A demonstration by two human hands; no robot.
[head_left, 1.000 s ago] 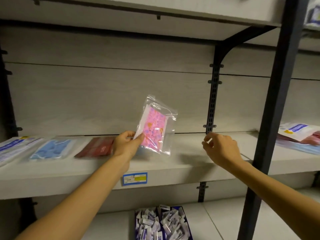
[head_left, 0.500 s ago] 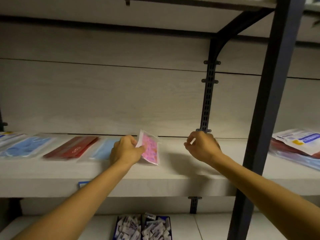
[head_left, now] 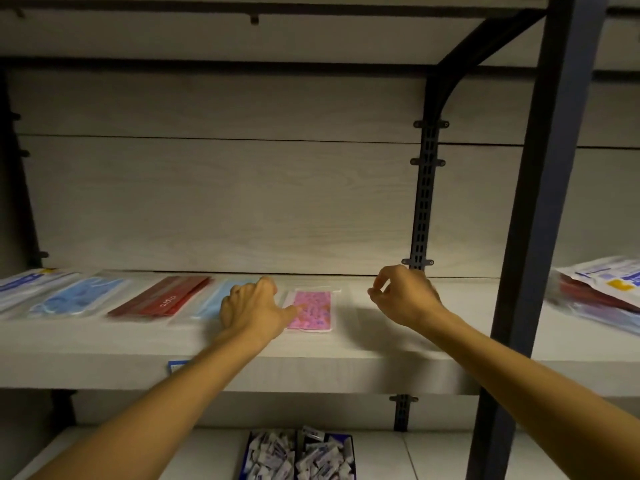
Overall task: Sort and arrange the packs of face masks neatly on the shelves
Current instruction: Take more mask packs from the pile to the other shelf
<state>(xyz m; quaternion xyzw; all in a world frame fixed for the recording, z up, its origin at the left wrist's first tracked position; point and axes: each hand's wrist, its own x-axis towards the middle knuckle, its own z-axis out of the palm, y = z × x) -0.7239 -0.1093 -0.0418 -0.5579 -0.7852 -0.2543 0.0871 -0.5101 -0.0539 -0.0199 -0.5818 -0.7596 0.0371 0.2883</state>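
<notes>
1. On the middle shelf (head_left: 346, 368), a pale wood-grain board between black uprights, mask packs lie flat in a single row running left to right. Flat and side by side, each colour reads from the front, which looks like the point of the sorting.
2. Far right, past the dark post (head_left: 540, 209), a loose stack of packs (head_left: 602, 292) sits heaped and overlapping. Judged unsorted stock waiting its turn.
3. Row members, left to right: a white-and-blue pack (head_left: 24, 284) at the frame edge, a blue pack (head_left: 81, 296), a dark red pack (head_left: 162, 296), a light blue pack (head_left: 221, 296) partly under the wrist.
4. Pink patterned pack (head_left: 313, 310): lies flat at the row's right end, just beside the light blue one, squared to the shelf edge.
5. Left hand (head_left: 254, 308): knuckles down on the shelf, thumb tip on the pink pack's left edge, pressing or nudging rather than pinching. Likely trueing it against its neighbour.
6. Right hand (head_left: 403, 297): hovers over bare shelf right of the pink pack, fingers loosely curled, holding nothing.
7. Lower shelf: a blue box of small sachets (head_left: 299, 455), untouched.
</notes>
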